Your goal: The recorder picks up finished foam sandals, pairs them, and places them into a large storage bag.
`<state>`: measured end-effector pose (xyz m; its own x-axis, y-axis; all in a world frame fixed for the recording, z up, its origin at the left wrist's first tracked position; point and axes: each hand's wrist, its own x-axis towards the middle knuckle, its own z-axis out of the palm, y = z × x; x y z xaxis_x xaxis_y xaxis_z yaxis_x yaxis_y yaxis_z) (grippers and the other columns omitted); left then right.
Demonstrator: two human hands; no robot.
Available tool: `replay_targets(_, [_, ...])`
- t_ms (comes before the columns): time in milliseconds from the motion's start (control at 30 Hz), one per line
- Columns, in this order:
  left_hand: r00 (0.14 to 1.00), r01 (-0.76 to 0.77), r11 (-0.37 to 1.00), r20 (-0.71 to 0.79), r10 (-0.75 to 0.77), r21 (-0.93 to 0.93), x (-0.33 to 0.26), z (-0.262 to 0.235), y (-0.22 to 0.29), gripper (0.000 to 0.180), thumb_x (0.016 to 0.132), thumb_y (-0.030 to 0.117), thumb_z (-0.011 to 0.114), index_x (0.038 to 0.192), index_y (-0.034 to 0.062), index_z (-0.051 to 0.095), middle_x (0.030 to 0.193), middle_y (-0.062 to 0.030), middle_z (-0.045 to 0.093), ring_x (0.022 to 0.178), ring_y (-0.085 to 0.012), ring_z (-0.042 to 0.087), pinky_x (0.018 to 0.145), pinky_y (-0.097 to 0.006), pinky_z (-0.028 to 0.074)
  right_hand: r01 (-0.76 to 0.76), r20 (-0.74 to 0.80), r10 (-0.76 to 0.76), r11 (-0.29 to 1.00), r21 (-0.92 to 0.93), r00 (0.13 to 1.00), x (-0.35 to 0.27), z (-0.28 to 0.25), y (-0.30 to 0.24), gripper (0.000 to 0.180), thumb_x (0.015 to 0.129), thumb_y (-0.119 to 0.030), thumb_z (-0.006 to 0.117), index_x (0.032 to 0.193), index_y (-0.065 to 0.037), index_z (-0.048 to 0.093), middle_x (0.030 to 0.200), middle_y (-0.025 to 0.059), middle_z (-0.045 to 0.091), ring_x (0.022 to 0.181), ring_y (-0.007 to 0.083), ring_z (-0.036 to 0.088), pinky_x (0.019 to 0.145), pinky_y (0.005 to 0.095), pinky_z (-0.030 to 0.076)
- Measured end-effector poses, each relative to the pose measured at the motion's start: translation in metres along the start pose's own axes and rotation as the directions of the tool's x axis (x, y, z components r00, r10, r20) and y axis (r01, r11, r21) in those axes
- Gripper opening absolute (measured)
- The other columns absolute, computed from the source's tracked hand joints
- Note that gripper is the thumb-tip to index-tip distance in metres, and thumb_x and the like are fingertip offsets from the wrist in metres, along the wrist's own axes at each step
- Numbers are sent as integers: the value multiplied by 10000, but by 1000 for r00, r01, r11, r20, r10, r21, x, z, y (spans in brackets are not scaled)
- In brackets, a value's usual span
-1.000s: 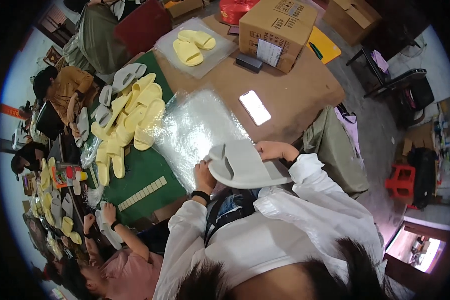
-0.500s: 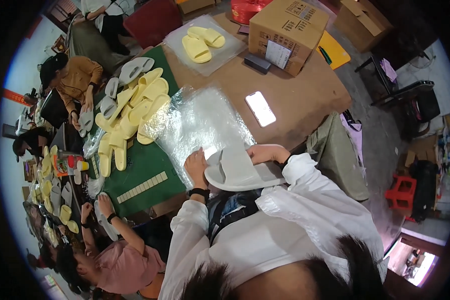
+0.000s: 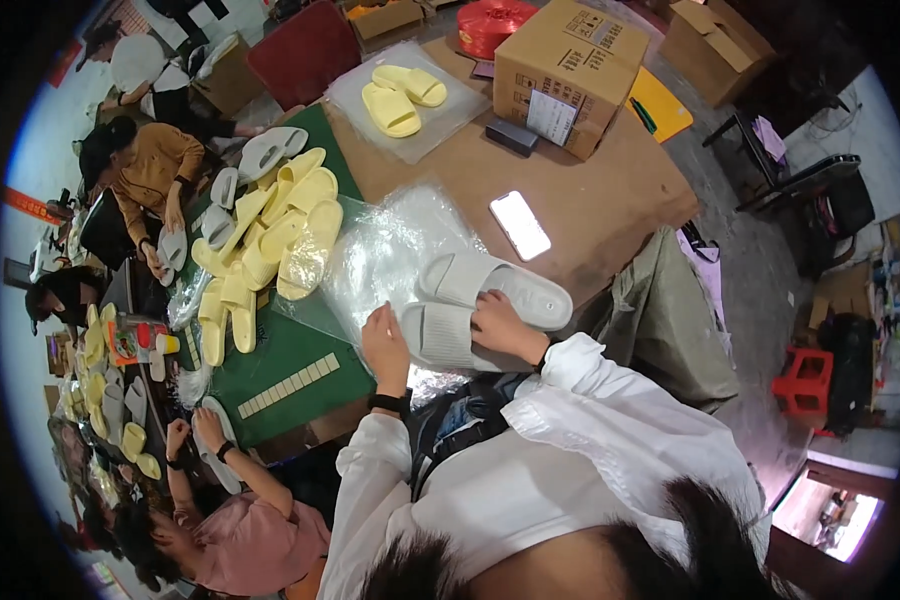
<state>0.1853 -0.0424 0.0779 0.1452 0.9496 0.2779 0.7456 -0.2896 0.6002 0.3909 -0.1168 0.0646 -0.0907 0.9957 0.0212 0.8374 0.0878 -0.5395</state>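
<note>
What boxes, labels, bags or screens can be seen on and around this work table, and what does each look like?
Cardboard box: far end of the table, brown, closed.
Paper label: white rectangle on the box's near side.
Phone: flat on the brown tabletop, its screen glowing white.
Clear plastic bags: crinkled sheets beneath the grey slippers that both hands touch.
Second plastic bag: under two yellow slippers.

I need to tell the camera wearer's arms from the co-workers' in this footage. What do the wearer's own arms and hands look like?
Both arms wear long, loose white sleeves with folded-back cuffs. The left hand is bare, with a black band on its wrist. The right hand is bare too, with a dark band just showing at the cuff. No gloves; rings are too small to tell.
</note>
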Motion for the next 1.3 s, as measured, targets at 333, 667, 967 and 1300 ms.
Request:
replay_targets(333, [897,-441,886,48,439,140,-14,3,31,272,763,35,556,1031,20,592,1038,-155,554,951,-322,515,820,-412,423,9,0,-9,1000,-15,1000,4,18,-28,226,714,-220,615,837,-31,635,939,188,548,1009,337,466,917,466,325])
replay_targets(667, [880,-396,911,233,413,-118,-50,-7,48,301,754,23,568,1052,51,598,1037,-131,563,928,-317,521,796,-384,436,13,-74,-24,989,-146,997,10,82,-22,317,768,-309,531,962,-73,614,1027,209,544,1066,384,431,970,562,223])
replay_targets(967, [936,-280,957,242,254,76,-72,-10,21,508,741,64,574,1234,60,452,1150,-185,483,978,-345,492,837,-416,414,-33,-69,21,984,-176,997,54,71,-31,452,740,-300,563,1070,1,493,1054,216,498,1061,359,420,949,533,259])
replay_targets(1300, [853,133,969,474,-219,208,-91,1,-33,689,743,-2,486,1373,57,214,938,-233,530,857,-393,535,736,-440,444,-56,-118,43,993,-104,992,58,73,-50,595,742,-282,575,1262,-62,389,1143,207,461,1115,370,400,954,551,258])
